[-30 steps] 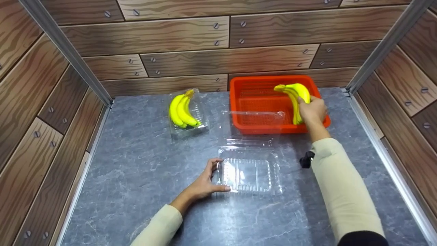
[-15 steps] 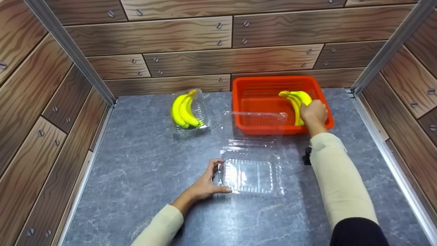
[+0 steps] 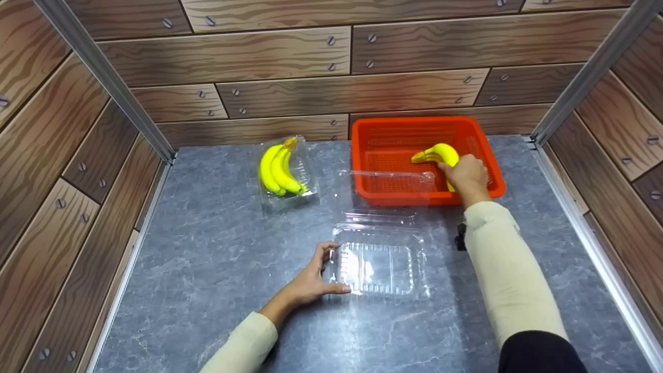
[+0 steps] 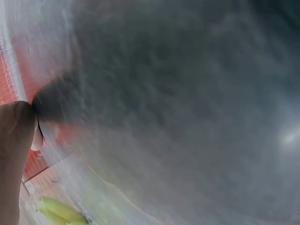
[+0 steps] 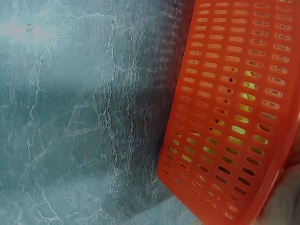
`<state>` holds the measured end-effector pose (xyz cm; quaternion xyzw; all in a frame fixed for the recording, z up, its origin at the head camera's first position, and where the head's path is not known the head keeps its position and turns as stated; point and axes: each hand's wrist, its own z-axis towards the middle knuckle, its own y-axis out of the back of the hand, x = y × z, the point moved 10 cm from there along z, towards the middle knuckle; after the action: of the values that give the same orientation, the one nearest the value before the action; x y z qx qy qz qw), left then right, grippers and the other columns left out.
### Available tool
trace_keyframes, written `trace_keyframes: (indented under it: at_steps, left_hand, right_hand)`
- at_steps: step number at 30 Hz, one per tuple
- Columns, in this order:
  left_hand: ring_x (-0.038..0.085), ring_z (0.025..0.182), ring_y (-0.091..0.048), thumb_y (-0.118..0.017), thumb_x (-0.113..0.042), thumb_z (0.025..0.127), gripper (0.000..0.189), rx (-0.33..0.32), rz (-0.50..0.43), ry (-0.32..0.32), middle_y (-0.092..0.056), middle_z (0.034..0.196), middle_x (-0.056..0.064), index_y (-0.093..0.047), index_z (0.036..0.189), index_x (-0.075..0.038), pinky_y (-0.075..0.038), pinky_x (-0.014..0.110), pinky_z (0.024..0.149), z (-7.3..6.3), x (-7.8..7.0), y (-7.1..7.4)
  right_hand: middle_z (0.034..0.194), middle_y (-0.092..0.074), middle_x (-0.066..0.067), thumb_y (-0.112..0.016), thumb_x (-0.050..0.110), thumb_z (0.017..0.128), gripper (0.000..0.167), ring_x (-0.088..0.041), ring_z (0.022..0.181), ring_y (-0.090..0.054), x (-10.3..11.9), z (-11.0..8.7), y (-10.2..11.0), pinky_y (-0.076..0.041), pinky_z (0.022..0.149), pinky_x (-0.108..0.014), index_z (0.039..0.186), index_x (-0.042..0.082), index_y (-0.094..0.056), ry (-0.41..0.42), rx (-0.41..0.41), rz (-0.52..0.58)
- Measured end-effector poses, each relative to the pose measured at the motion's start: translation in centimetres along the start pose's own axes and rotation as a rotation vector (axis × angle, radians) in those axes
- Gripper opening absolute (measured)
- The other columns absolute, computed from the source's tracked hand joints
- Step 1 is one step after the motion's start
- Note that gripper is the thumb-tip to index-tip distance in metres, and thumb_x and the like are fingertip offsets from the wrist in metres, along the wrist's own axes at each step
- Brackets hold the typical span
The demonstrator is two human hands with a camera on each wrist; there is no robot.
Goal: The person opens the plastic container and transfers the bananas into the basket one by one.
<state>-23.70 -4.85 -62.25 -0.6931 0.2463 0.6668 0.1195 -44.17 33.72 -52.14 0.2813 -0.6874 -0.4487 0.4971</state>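
My left hand grips the left side of an open, clear plastic clamshell container, thumb at the near corner and fingers at the far one. The raised lid overlaps the red basket in the head view. Inside that basket my right hand holds a bunch of bananas, its stem end pointing left. In the right wrist view, yellow shows through the slots of the basket wall, and the right fingers are hidden. A finger lies at the clear plastic in the left wrist view.
A second bunch of bananas lies in another clear container at the back left. Wood-patterned walls enclose the grey table at the back and on both sides, with metal strips along the corners.
My right hand has lowered the bananas deeper into the basket and shifted them slightly left. The left hand keeps its place on the clear container.
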Motion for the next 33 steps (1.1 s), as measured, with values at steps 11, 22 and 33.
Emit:
trace_keyframes:
  at_steps: [11,22,33]
  left_hand:
    - [0.038,0.159,-0.035,-0.094,-0.028,0.081,0.100,0.001,-0.006,-0.009,-0.038,0.168,0.020,-0.030,0.156,-0.013,-0.028,0.063,0.131,-0.02,0.20,-0.23]
    - [0.041,0.158,-0.036,-0.094,-0.032,0.080,0.100,-0.006,0.007,-0.002,-0.038,0.168,0.022,-0.031,0.156,-0.018,-0.029,0.062,0.131,-0.14,0.08,-0.16]
    - [0.037,0.157,-0.036,-0.094,-0.029,0.080,0.100,-0.022,-0.002,0.020,-0.040,0.166,0.020,-0.031,0.155,-0.014,-0.030,0.065,0.128,-0.04,0.20,0.16]
  right_hand:
    - [0.111,-0.071,-0.033,-0.071,0.050,0.100,0.063,-0.047,0.099,-0.066,0.13,-0.54,-0.30,-0.056,0.089,-0.056,0.112,-0.011,-0.068,0.015,0.021,-0.011]
    - [0.108,-0.071,-0.032,-0.070,0.053,0.099,0.064,-0.046,0.095,-0.066,0.54,-0.56,0.15,-0.056,0.086,-0.056,0.105,-0.010,-0.070,0.050,0.000,-0.013]
    - [0.126,-0.070,-0.037,-0.072,0.050,0.099,0.065,-0.055,0.116,-0.066,0.66,-0.59,-0.10,-0.056,0.099,-0.060,0.119,-0.011,-0.066,-0.001,-0.017,-0.046]
